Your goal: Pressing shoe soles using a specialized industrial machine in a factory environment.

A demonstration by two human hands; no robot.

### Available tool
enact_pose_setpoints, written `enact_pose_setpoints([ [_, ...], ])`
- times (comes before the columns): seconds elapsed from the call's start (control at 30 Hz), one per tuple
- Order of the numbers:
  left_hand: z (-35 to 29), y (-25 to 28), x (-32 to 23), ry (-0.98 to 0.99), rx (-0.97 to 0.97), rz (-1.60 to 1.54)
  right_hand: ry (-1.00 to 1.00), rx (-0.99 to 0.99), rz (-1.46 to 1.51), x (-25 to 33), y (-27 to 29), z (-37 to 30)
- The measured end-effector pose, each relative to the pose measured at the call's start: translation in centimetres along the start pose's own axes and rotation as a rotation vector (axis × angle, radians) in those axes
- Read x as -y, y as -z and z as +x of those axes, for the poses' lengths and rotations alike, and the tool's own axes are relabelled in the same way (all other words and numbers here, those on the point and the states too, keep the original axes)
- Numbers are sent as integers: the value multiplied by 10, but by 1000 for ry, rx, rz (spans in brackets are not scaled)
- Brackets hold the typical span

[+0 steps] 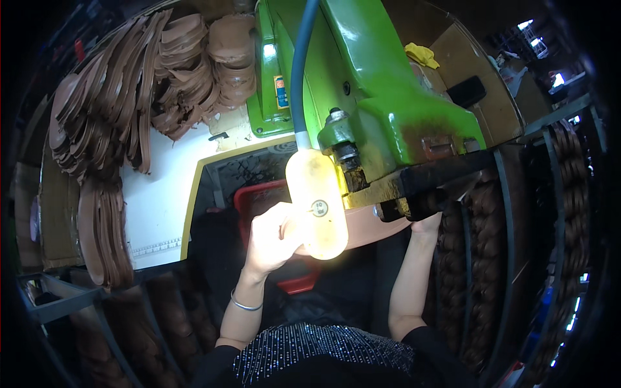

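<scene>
A long, flat, pinkish-brown shoe sole (369, 231) is held across the front of the green machine (381, 90), under its dark working head. My left hand (270, 236) is closed on the sole's left end, partly behind a bright lamp (315, 174). At the other end, my right hand (427, 223) grips the sole beside the machine's black roller-like part (420, 205); some of its fingers are hidden. The sole's contact with the machine cannot be made out.
Stacks of brown soles (103, 103) cover the white, yellow-edged table (152, 207) on the left. Below the machine sits a red container (301, 283). Racks of brown pieces (485, 258) stand at right. A cardboard box (495, 97) holds a dark phone-like object (467, 92).
</scene>
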State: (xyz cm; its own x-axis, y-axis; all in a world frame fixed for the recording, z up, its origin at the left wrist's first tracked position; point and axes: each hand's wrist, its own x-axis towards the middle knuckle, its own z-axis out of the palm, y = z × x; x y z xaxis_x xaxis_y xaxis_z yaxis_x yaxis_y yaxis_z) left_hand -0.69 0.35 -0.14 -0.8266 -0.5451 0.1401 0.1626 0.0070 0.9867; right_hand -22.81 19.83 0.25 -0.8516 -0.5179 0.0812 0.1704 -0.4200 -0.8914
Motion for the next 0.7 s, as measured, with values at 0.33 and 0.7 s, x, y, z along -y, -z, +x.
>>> enact_pose_setpoints([
  [0.33, -14, 33, 2, 102, -151, -120, -145, -16, 49, -41, 15, -23],
  [0.7, 22, -9, -16, -224, -86, 69, 33, -25, 34, -16, 4, -6],
])
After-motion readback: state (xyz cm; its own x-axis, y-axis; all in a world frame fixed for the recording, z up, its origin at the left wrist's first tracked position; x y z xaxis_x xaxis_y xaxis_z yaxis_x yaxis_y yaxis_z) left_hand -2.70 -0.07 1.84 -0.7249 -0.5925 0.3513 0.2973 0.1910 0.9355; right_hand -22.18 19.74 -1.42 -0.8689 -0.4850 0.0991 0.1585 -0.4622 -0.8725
